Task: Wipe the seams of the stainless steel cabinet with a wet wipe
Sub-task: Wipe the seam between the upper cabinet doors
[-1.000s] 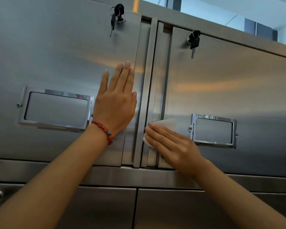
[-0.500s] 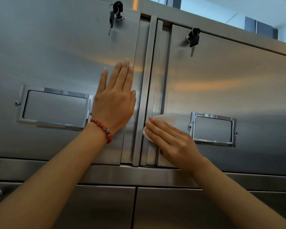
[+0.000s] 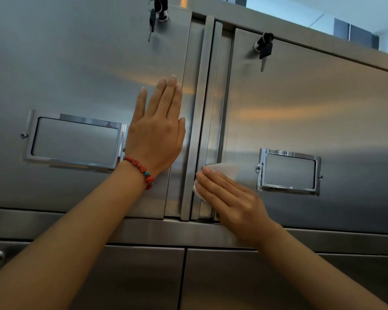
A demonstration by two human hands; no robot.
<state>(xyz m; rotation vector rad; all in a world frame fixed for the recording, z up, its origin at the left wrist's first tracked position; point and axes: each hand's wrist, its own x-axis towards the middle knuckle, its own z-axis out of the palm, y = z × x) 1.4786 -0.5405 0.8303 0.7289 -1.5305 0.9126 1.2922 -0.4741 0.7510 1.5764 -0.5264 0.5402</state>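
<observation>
Red bead bracelet [image 3: 141, 170] on one wrist. Keys [image 3: 152, 21] hang from a lock; window [image 3: 300, 10] above, top right.

left hand [image 3: 155, 139] flat on left door [image 3: 76, 63], right hand [image 3: 230, 201] on wipe [image 3: 224, 170] at centre seam [image 3: 207, 121]

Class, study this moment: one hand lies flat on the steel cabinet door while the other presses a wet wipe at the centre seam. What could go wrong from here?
1. The right hand presses the white wet wipe low on the vertical centre seam; the upper stretch might get skipped.
2. The flat left hand may leave prints on the brushed steel left door.
3. An upward sweep could knock the black-headed key hanging in the right door's lock.
</observation>
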